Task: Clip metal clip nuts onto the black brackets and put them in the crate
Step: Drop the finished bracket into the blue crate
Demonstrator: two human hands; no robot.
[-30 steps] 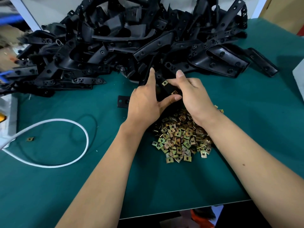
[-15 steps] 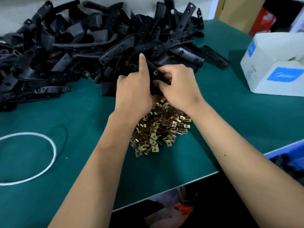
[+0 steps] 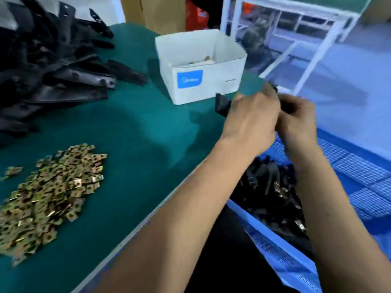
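Surface: green-topped table | far left: heap of black brackets lying on it | near left: loose pile of brass-coloured clip nuts, a few strays just beside it | far edge: open white cardboard box with a blue label, standing well apart from the clip nuts

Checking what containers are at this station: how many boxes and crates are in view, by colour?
White box: 1
Blue crate: 1
Brown cardboard box: 1
Total: 3
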